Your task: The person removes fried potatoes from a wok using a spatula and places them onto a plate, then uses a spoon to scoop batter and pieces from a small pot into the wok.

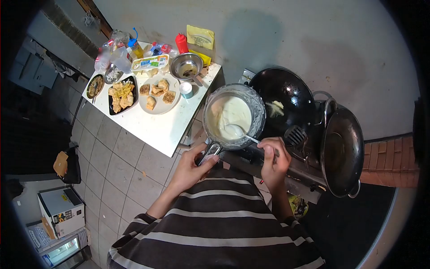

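1. Two bare hands: the left hand [190, 167] has thumb and fingers wrapped about the pot's handle; the right hand [275, 160] pinches the spoon, its fingers nearly together.
2. Pot [257, 108], in front of the body, beside the wok [286, 83]; the spoon [244, 134] dips into its white mixture [235, 112].
3. Progress, as judged: stirring appears under way; the mixture looks mostly smooth, while residue on the wall remains unscraped. The wok holds a pale piece [275, 106].
4. Table [165, 134], farther left, with cooked pieces on a plate [168, 108].
5. Writing: yellow packet [200, 36] and tub [150, 63] bear print, illegible here; no brand is readable.
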The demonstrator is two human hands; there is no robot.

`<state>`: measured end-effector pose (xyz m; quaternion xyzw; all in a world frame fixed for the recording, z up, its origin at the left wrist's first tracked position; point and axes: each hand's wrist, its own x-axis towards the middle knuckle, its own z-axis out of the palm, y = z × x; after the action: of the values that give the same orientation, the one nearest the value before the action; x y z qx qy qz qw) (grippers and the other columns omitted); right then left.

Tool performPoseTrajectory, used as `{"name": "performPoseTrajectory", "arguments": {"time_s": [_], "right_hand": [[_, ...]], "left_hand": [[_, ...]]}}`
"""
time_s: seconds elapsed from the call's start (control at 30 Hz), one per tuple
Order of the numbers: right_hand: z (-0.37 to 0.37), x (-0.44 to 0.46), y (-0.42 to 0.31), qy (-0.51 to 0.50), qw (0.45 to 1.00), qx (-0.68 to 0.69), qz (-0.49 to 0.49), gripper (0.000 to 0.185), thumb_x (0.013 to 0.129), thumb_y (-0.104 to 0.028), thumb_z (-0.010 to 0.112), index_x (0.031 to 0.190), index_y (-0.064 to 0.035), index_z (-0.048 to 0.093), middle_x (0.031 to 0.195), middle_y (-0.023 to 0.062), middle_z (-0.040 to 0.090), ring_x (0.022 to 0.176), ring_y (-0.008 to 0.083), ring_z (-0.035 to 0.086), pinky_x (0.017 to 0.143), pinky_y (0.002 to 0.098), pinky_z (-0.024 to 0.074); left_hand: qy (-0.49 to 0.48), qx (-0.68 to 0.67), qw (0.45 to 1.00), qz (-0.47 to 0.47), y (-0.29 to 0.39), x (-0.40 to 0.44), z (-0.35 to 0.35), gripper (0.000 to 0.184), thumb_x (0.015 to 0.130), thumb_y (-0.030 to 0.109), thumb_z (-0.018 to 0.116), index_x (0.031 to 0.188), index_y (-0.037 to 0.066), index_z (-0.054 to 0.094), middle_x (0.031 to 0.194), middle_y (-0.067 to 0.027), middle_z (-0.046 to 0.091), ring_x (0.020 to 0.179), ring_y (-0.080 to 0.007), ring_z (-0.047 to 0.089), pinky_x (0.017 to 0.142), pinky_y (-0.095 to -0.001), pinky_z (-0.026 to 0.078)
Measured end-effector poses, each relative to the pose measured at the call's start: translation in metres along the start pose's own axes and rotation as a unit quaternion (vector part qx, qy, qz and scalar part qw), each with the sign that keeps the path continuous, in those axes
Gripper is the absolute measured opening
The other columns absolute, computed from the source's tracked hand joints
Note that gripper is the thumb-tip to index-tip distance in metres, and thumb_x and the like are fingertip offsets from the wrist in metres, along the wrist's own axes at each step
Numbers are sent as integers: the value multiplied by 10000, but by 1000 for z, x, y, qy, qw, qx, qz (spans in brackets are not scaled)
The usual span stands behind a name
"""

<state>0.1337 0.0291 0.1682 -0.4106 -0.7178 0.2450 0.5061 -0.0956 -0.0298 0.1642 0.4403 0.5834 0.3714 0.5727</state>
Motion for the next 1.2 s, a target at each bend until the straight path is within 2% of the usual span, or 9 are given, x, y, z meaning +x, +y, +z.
{"name": "performPoseTrajectory", "arguments": {"time_s": [0.17,0.23,0.43,0.5,0.6,0.67,0.73,0.9,1.2], "right_hand": [[-4,2,-18,29,996,-78,-44,143,965,-3,471,875,50,567,835,144,610,775,220,584,737,312,476],[0,5,-18,72,997,-28,-17,50,898,42,530,875,39,574,818,151,621,726,297,594,676,371,474],[13,10,-11,29,993,-110,-36,100,951,-10,515,880,28,574,809,130,617,739,277,601,686,366,477],[18,5,-7,46,997,-8,69,113,968,-30,512,888,23,573,807,125,619,752,251,613,695,344,479],[21,1,-4,39,993,30,108,135,988,-54,503,897,18,573,815,129,619,754,230,627,690,319,479],[22,-5,8,39,992,36,113,152,998,-62,493,897,18,572,822,123,615,753,213,631,693,310,477],[22,-7,12,44,992,41,115,168,1007,-71,482,896,18,571,828,117,612,752,196,636,695,300,476],[17,-10,8,77,973,154,156,245,1050,-158,453,923,19,566,861,68,608,801,127,612,761,275,469],[-1,-18,19,116,960,184,175,247,1058,-176,445,935,8,555,873,57,568,789,120,586,744,258,438]], "left_hand": [[7,22,1000,6,-3,-3,8,192,934,191,677,910,35,567,583,18,527,451,-42,460,405,-221,318],[11,23,1000,4,-3,-6,12,196,933,192,679,910,32,568,585,18,530,453,-43,464,406,-220,326],[16,50,999,1,-4,-10,18,206,927,178,680,992,6,586,612,22,545,466,-46,480,413,-218,354],[-4,49,999,-6,-2,-13,21,221,925,175,678,1029,2,588,617,17,547,471,-48,484,416,-222,359],[8,26,1000,5,-4,-16,29,210,926,192,679,955,10,579,604,-12,576,455,-62,509,417,-248,374],[16,23,999,17,-5,-17,30,221,924,209,682,900,17,576,594,-36,603,439,-74,534,414,-270,386],[2,24,1000,10,-11,-19,32,196,936,171,670,983,7,573,612,6,549,466,-49,476,424,-232,357],[-7,11,1000,2,-9,-20,34,191,939,174,667,965,12,568,618,7,548,468,-48,470,419,-234,343],[-23,3,1000,3,-9,-17,36,174,945,165,662,956,22,565,623,20,537,474,-44,467,423,-219,345]]}}
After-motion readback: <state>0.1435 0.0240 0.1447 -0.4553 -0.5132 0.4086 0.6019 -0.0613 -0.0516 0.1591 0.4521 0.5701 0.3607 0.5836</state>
